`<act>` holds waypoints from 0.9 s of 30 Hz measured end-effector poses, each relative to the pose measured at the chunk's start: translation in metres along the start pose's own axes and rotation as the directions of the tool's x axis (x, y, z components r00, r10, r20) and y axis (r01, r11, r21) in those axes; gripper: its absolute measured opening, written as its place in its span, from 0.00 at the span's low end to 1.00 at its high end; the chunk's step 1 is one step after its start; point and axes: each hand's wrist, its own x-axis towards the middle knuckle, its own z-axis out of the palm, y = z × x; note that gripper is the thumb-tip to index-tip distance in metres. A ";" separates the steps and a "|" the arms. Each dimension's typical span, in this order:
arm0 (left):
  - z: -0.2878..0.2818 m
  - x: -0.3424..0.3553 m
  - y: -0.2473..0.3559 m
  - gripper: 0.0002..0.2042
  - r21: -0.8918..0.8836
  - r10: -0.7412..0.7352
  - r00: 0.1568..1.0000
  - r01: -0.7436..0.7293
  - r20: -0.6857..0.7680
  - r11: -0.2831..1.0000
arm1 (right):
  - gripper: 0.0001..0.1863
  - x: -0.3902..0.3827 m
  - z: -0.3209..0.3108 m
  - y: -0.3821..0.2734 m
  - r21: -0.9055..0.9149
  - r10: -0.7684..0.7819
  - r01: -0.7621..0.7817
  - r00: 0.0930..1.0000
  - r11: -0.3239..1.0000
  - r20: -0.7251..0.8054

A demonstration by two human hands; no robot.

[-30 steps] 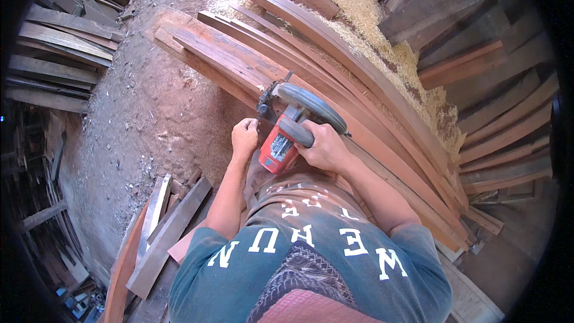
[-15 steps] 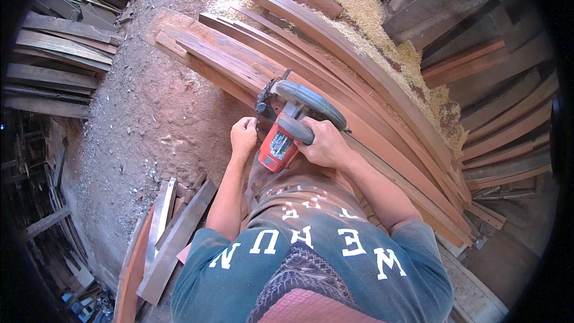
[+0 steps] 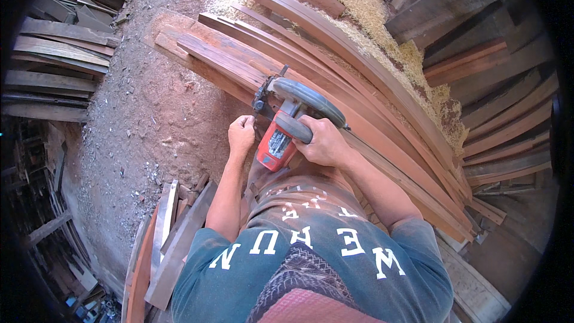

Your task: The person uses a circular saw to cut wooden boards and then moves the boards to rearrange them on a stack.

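Observation:
A red and grey circular saw (image 3: 278,145) rests on the long reddish-brown boards in front of me, its rounded dark blade guard (image 3: 310,97) on the far side. My right hand (image 3: 323,142) is wrapped around its grey rear handle. My left hand (image 3: 241,135) is closed beside the saw's left side, at the near edge of the board (image 3: 221,60) under the saw. Its fingertips are curled in, and whatever they pinch is hidden. The blade itself does not show from above.
Several long boards (image 3: 359,72) lie side by side under and beyond the saw. Pale wood shavings (image 3: 353,6) cover the ground behind them. Planks are stacked at the left (image 3: 60,48) and right (image 3: 508,125). Short offcuts (image 3: 173,239) lean near my left elbow, beside bare reddish dirt (image 3: 161,119).
The saw and both hands stay nearly in place; my left hand has shifted very slightly left. The view has turned a little.

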 end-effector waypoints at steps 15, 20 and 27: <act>-0.024 0.028 -0.005 0.11 -0.027 -0.035 0.999 0.036 0.002 0.999 | 0.12 0.031 0.017 -0.011 0.004 -0.019 0.019 1.000 1.000 -0.011; -0.034 0.037 0.002 0.11 0.006 -0.068 0.998 0.068 0.019 0.998 | 0.16 0.043 0.020 -0.019 0.017 0.022 -0.022 1.000 1.000 0.011; -0.041 0.048 -0.001 0.11 -0.010 -0.044 0.999 0.044 -0.002 0.999 | 0.16 0.056 0.025 -0.024 0.014 0.012 -0.012 1.000 1.000 0.011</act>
